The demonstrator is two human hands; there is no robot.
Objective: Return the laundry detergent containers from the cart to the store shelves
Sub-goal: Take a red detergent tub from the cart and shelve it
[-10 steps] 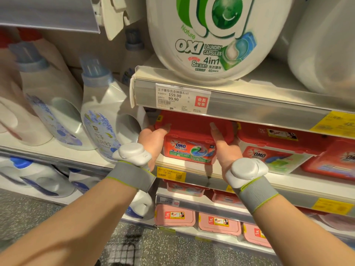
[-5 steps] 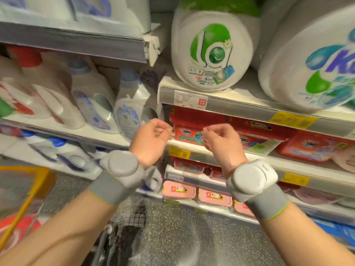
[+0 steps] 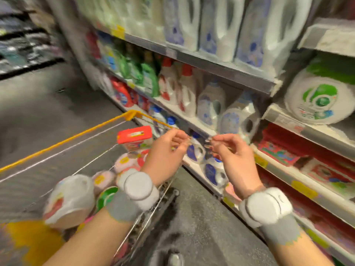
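1. A red-lidded detergent box (image 3: 135, 138) stands upright in the cart (image 3: 80, 133), near its far end.
2. Pink round tubs (image 3: 124, 162) lie below it in the basket.
3. A white pouch (image 3: 70, 198) lies tilted at the near end, beside a green-lidded tub (image 3: 107, 195).
4. The shelves (image 3: 217, 63) hold blurred white bottles.

Two hands (image 3: 199, 150), one cart (image 3: 132, 114), one red-lidded box (image 3: 135, 138) and two pink tubs (image 3: 124, 162) in it
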